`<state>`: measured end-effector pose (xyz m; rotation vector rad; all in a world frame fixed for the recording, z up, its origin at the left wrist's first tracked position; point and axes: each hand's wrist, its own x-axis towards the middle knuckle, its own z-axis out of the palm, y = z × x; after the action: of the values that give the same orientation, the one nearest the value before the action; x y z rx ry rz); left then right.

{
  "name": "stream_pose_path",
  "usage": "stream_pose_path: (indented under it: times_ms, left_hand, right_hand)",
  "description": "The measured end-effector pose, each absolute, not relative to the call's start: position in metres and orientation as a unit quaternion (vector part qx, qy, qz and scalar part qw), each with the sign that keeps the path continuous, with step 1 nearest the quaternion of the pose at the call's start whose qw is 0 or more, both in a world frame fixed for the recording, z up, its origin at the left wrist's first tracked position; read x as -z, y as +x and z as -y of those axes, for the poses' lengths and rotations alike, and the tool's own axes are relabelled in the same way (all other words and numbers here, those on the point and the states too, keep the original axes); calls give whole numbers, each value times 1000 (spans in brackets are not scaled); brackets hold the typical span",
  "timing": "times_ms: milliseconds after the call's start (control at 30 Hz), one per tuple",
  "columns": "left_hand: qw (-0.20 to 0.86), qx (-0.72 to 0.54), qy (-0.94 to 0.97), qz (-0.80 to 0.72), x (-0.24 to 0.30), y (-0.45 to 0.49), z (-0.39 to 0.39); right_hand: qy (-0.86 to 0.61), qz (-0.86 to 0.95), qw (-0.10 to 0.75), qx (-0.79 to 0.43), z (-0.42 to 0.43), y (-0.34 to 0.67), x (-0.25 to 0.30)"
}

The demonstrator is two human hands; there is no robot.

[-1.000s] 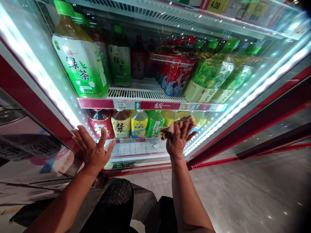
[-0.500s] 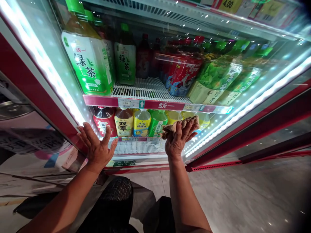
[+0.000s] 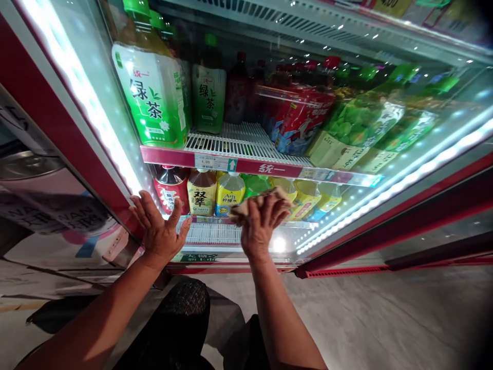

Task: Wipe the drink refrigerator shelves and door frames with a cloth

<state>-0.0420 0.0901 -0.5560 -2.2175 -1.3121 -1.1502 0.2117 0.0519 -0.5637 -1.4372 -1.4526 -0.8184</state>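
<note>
My right hand presses a folded brown cloth under its fingers, against what looks like the clear glass front of a lit drinks fridge. Behind the cloth stands a row of bottles, among them a lemon drink bottle and a yellow-labelled bottle; the cloth partly hides a green bottle. My left hand is spread open with nothing in it, resting at the fridge's left side. Nearest to it is a red-labelled bottle on the lower shelf.
Large green tea bottles and a red bucket-shaped pack stand on the shelf above, behind a red price strip. Pink containers stand at the left. Below lies the grey floor, with my knee close to the fridge.
My right hand has slid left with the cloth, from in front of the yellow bottles to the green one. My left hand stays spread at the left side. The view has shifted slightly.
</note>
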Motion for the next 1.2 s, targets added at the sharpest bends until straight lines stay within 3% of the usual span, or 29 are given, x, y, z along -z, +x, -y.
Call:
stream_pose_path:
  times_ms: [100,300,467,667,833,1033,1200]
  left_hand:
    - [152,408,-774,459,554,-41,-89]
    - [152,409,-772,463,554,-39,-88]
    - [128,414,-766,475,558,-38,-88]
    - [151,402,-766,478,558,-37,-87]
    - [152,417,-765,468,558,-35,-86]
    - [140,417,-765,471,559,-34,-85]
    - [135,422,-766,466,558,-35,-84]
  right_hand:
    - [-563,633,413,334,-51,197,565]
    - [-587,583,445,342,-51,201,559]
    - [-545,659,391,341,-50,193,560]
    - [-585,590,445,334,-52,200,559]
    - [-555,667,377,324,-52,184,568]
    - [-572,594,444,350,-56,183,557]
    - [-538,662,378,359,-59,171,547]
